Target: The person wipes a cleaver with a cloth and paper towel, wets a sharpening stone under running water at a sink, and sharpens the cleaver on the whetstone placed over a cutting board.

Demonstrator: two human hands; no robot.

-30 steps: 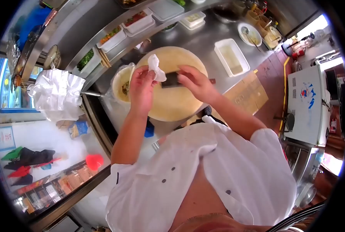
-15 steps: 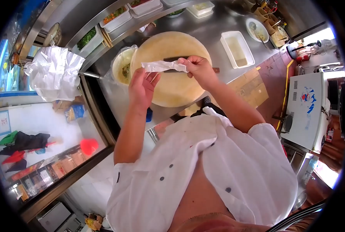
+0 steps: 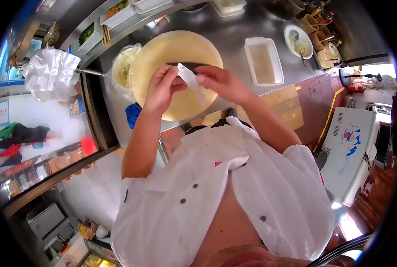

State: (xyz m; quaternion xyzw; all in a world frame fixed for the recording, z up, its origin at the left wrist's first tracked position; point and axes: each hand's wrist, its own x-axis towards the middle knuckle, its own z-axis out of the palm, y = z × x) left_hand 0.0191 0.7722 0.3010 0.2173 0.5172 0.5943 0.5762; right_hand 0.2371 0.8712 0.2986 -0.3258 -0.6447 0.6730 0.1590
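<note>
A thin white plastic bag (image 3: 189,82) hangs between my two hands, over a round wooden board (image 3: 162,49). My left hand (image 3: 163,84) pinches its upper left corner between thumb and fingers. On the other side, the fingers of my right hand (image 3: 216,81) are closed on the bag's right edge. Behind the hands a dark-bladed knife (image 3: 187,65) lies on the board, partly hidden by them. Just left of the board is a bowl lined with clear plastic (image 3: 121,71), with greenish food inside.
A white rectangular tray (image 3: 264,62) and a white bowl with a ladle (image 3: 299,42) stand right of the board on the steel counter (image 3: 234,33). A bundle of white bags (image 3: 51,73) hangs at the left. Food trays (image 3: 116,13) line the back shelf.
The white plastic, earlier stretched sideways between my hands, now hangs down at a slant. My hands are closer together, and the whole view has shifted a little.
</note>
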